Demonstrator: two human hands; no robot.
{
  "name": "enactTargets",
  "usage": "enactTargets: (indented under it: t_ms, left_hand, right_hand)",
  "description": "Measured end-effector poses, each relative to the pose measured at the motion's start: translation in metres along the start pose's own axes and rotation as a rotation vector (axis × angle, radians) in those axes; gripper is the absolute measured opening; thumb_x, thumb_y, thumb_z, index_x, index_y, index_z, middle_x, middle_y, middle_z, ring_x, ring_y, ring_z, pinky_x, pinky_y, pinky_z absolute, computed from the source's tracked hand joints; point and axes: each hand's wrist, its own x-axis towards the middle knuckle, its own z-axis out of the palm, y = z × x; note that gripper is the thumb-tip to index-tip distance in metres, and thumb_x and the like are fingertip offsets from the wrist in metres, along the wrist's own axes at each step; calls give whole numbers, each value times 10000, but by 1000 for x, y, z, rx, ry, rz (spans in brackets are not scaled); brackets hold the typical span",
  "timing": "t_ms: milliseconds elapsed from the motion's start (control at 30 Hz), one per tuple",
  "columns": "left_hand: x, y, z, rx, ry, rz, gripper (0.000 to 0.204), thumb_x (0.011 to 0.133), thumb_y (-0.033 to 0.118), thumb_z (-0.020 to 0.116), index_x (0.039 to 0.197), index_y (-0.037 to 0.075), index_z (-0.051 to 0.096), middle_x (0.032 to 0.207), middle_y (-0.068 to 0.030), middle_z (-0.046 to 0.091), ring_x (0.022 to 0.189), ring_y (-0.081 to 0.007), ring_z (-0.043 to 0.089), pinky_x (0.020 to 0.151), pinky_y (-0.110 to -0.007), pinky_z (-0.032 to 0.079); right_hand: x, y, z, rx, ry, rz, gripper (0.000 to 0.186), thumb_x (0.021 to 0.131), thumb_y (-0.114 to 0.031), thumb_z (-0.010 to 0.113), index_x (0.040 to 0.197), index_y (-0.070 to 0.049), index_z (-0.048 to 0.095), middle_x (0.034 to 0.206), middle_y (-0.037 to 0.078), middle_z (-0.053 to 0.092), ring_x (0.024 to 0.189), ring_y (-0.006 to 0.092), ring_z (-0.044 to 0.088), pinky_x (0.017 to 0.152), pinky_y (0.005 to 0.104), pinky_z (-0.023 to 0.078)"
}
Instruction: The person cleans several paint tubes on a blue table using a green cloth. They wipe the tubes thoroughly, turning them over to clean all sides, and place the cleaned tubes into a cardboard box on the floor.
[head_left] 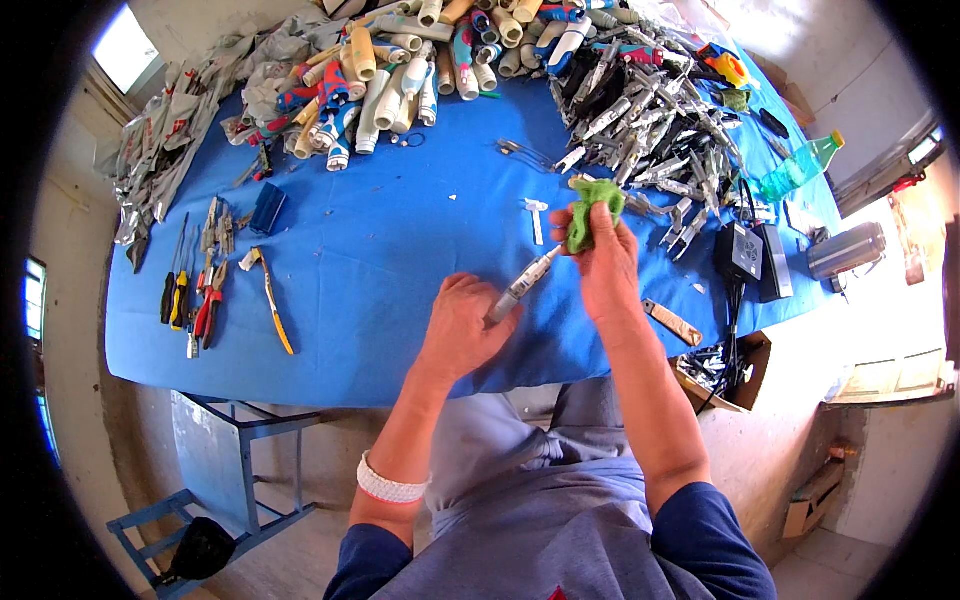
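My left hand (462, 325) is closed round a slim grey mechanism (517, 290), held at a slant over the blue cloth with its thin tip pointing up and right. My right hand (607, 265) grips a crumpled green cloth (588, 208) just beyond that tip; whether cloth and tip touch is unclear. A small white T-shaped part (536, 221) lies behind the mechanism. To the right of my right forearm is a tan flat tool (672, 323).
Piled handle casings (388, 95), grey mechanisms (650, 130) and plastic bags (170, 150) cover the back. An old toothbrush (268, 300), pliers (210, 315) and screwdrivers (180, 295) lie left; a bottle (790, 172), black power units (742, 258) and flask (845, 250) stand right, a parts box (745, 395) below.
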Motion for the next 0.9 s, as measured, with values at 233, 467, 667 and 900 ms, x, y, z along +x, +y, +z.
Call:
enactTargets:
  t_ms: [233,467,667,900]
  left_hand:
    - [-1,-1,1,65,-32,-34,284,799,174,756,645,32,564,652,-147,569,698,-356,563,781,-448,452]
    - [-4,-7,5,9,140,124,196,754,159,774,678,59,623,702,-126,618,733,-344,605,785,-438,463]
    - [-1,1,2,132,9,-5,248,745,187,792,658,47,607,675,-133,601,728,-348,605,778,-456,461]
    - [-2,-1,2,50,33,34,133,767,169,766,771,85,663,760,-103,673,786,-329,647,801,-438,472]
  right_hand:
    - [-44,-11,-3,-687,163,-451,214,966,-131,607,1144,-13,620,970,140,675,785,269,657,677,326,506]
    - [-72,8,10,-1059,-460,-644,405,797,-7,704,1190,-78,641,1054,176,678,903,390,677,747,435,579]
    - [-18,-10,-27,-1152,41,-574,361,834,-1,655,1189,-67,672,964,168,672,831,362,666,719,401,545]
    - [-62,-8,13,-1038,-265,-700,362,899,-205,710,1204,-20,651,1031,193,634,876,374,654,740,440,540]
